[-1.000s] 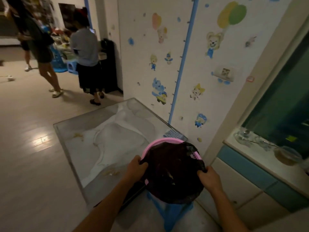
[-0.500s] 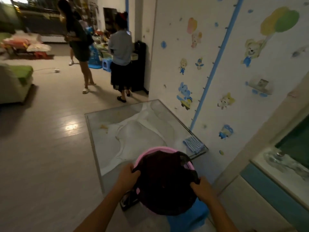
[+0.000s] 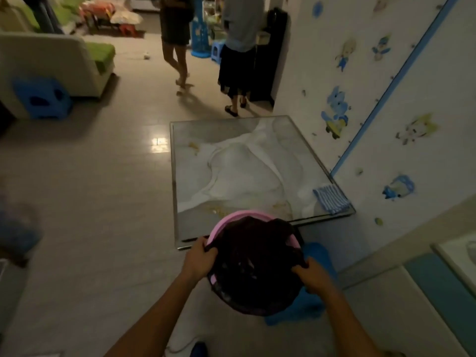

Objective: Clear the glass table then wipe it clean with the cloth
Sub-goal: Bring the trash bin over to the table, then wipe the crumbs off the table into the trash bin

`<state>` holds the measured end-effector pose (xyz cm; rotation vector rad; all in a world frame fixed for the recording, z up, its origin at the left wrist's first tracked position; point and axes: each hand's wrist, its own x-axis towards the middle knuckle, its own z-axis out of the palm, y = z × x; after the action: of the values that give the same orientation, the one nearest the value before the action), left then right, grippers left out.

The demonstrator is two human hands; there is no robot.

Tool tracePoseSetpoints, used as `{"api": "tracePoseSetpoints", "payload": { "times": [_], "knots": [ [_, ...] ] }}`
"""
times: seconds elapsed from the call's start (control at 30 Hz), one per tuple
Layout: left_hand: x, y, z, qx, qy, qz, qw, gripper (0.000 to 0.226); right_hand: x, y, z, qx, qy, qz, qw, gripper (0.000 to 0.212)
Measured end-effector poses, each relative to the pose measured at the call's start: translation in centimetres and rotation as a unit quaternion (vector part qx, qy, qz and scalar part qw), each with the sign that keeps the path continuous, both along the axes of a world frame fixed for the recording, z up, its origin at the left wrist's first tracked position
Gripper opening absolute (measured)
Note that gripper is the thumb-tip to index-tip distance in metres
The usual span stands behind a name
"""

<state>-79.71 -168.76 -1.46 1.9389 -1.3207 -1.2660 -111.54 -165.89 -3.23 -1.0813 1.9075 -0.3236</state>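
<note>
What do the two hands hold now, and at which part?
Both grip the black plastic bag lining the round pink bin: left hand and right hand at opposite rim edges.

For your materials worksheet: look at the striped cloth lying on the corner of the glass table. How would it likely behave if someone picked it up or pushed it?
The striped cloth lies flat and folded on the glass table, so it is probably floppy and would drape when lifted. It looks thin, so likely light. Pushed, it may slide or bunch on the smooth glass rather than roll.

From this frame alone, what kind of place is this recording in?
Most likely a home living area: a cushioned sofa, cartoon wall stickers beside a low glass table, and plastic stools on the tiled floor.
</note>
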Motion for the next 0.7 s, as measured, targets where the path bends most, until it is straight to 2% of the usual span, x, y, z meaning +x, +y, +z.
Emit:
{"api": "tracePoseSetpoints", "payload": {
  "times": [0.07, 0.13, 0.2, 0.5, 0.7],
  "knots": [
    [0.1, 0.4, -2.2, 0.02, -0.009, 0.005, 1.0, 0.02, -0.8, 0.0, -1.8, 0.017, 0.011, 0.005, 1.0, 0.037],
    [0.1, 0.7, -3.6, 0.031, -0.012, 0.015, 0.999, 0.013, -1.6, 0.0, -3.5, 0.017, 0.019, -0.008, 1.0, 0.071],
    [0.0, 0.5, -5.1, 0.04, -0.013, 0.02, 0.999, 0.015, -1.8, -0.4, -3.7, 0.029, 0.045, -0.027, 0.998, 0.084],
    [-0.1, -2.1, -11.6, 0.089, -0.003, -0.027, 0.996, 0.022, -5.1, -6.8, -3.4, 0.038, 0.159, -0.014, 0.986, 0.061],
    [-0.3, -4.4, -17.2, 0.127, -0.015, -0.056, 0.99, 0.022, -7.5, -12.4, -6.1, 0.025, 0.223, 0.004, 0.975, 0.05]
  ]
}}
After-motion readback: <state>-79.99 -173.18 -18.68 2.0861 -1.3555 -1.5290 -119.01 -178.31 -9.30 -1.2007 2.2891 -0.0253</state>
